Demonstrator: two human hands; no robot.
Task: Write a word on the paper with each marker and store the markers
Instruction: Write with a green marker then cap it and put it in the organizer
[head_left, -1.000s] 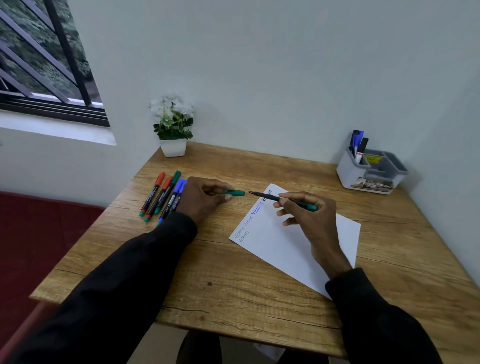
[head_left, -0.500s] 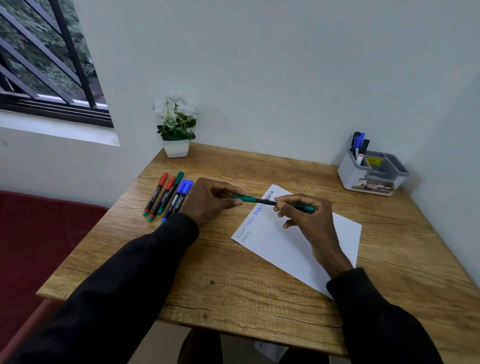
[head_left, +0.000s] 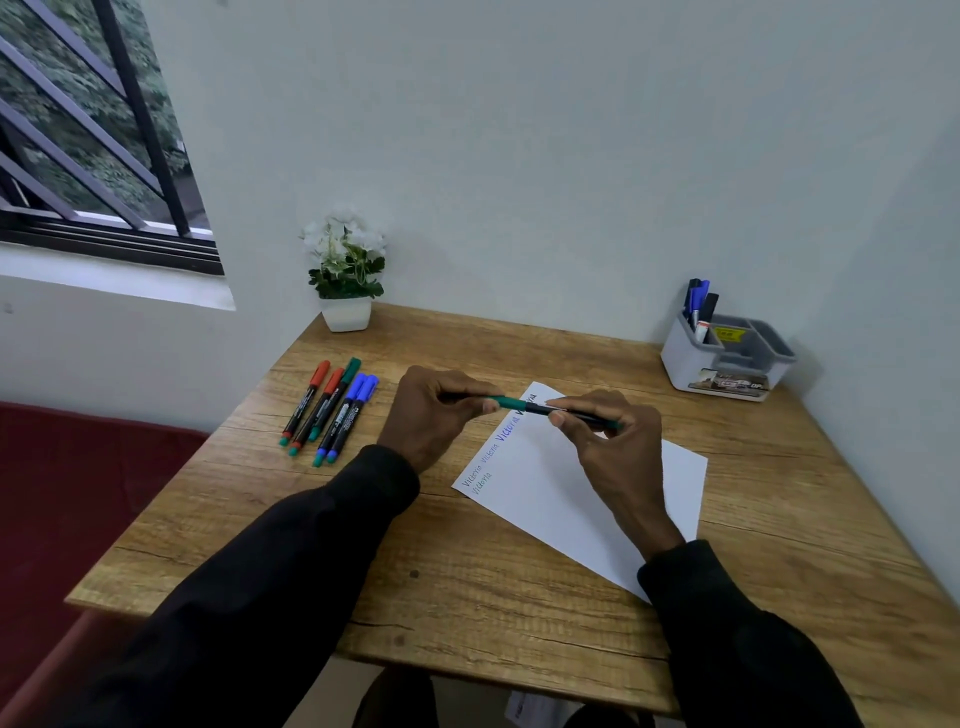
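Green marker (head_left: 540, 409) runs left-right, cap (head_left: 506, 402) leftward, pinched by left hand (head_left: 431, 413) and right hand (head_left: 610, 441) fingers (head_left: 560, 419).

Count on wooden counter (head_left: 467, 597). Black-barrelled felt markers lying loose: 5, namely red-capped markers (head_left: 321, 371) 2, green-capped marker (head_left: 352, 368) 1, blue-capped markers (head_left: 370, 387) 2. Plus 1 held green marker (head_left: 506, 402), off the surface. White paper sheet (head_left: 545, 483): 1. Grey-and-white plastic organiser (head_left: 691, 364): 1, with roughly 3 pens (head_left: 698, 299) upright, count uncertain. White-potted flowering plant (head_left: 345, 260): 1.
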